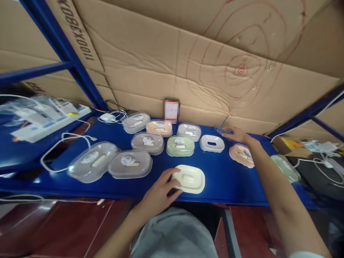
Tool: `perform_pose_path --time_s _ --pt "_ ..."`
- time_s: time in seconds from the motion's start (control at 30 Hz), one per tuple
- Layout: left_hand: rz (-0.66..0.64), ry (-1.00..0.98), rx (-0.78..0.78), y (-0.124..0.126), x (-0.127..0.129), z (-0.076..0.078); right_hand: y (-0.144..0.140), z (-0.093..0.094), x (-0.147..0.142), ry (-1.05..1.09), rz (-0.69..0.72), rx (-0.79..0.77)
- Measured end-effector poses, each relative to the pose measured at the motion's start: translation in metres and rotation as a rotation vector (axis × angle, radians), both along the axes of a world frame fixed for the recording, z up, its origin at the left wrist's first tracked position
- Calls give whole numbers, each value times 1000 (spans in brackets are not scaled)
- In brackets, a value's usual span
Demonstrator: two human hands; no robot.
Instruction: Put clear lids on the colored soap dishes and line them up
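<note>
On the blue table [228, 179] I count eleven soap boxes, seven under clear lids. My left hand [158, 195] grips the near cream soap box [190, 178], fingers loosely curled on its left edge. My right hand [238, 135], fingers flat and spread, touches a loose clear lid [220, 130] by the cardboard [188, 53].

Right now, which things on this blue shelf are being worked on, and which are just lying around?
In hand:
left hand on cream oval plastic soap dish
right hand on clear plastic lid

Lying about:
white charger and cable
white power strip
cardboard backing
</note>
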State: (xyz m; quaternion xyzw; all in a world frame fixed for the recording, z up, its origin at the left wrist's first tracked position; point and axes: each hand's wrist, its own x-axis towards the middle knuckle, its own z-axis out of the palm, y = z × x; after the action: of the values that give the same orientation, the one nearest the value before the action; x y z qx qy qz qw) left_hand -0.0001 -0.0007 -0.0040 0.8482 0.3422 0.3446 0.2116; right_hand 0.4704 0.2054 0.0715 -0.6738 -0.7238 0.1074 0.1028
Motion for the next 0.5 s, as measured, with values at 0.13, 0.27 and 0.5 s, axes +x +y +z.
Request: perform_pose_path --time_s 0.13,0.27,0.5 --pt "3 6 -48 0 -2 0 -24 21 -19 58 9 89" --pt "44 9 -157 0 -4 -2 -99 27 -70 102 85 273" --pt "63 25 -212 2 -4 -10 -244 -50 -195 145 268 481"
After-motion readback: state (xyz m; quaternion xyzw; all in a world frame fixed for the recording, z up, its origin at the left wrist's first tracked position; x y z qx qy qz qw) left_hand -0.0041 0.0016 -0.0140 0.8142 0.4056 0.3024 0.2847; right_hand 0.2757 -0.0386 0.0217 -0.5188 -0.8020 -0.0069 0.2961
